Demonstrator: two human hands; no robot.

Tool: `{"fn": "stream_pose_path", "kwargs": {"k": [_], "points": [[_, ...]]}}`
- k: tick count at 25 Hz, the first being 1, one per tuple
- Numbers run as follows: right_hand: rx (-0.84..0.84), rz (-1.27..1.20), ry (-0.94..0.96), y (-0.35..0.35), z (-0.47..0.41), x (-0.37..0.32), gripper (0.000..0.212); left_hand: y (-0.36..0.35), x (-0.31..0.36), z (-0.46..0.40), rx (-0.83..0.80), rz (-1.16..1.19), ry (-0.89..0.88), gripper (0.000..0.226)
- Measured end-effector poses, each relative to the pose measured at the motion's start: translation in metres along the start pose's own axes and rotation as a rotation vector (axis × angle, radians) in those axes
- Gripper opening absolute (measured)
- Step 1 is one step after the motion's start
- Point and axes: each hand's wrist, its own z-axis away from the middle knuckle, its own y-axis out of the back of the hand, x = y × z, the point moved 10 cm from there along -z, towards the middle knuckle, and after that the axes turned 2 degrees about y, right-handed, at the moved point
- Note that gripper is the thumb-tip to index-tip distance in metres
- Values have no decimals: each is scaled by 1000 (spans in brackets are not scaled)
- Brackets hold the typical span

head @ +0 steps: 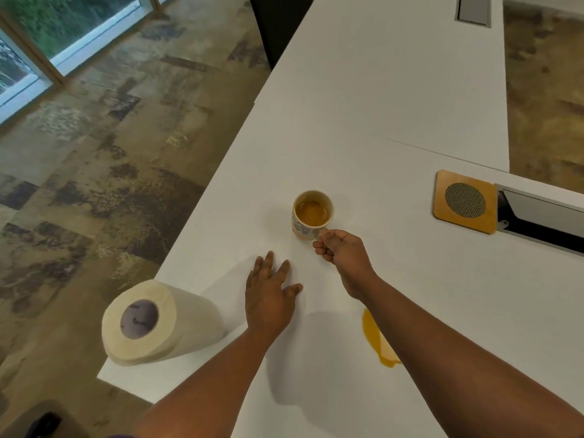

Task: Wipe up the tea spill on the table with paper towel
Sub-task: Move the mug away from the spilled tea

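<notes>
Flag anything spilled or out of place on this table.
A tea spill lies on the white table, partly hidden under the right forearm. The paper towel roll lies on its side near the table's left edge. The right hand holds the mug, which stands upright.

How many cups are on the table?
1. The cup, part full of tea, stands mid-table, its handle held by the right hand. No other shows, though the frame cuts off part of the table.

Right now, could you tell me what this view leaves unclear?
- Spill: the right forearm covers its far side, head view.
- Mug handle: hidden inside the right hand.
- Mug print: too small to read.
- Roll core label: blurred.
</notes>
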Motion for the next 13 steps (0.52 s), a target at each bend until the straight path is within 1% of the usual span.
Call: {"fn": "stream_pose_path", "kwargs": {"k": [8,13], "points": [[39,10,19,-31,-21,-5,21,1,-12,-6,49,49,31,61],[25,41,10,-40,-25,-2,22,4,-15,-8,27,47,54,66]]}}
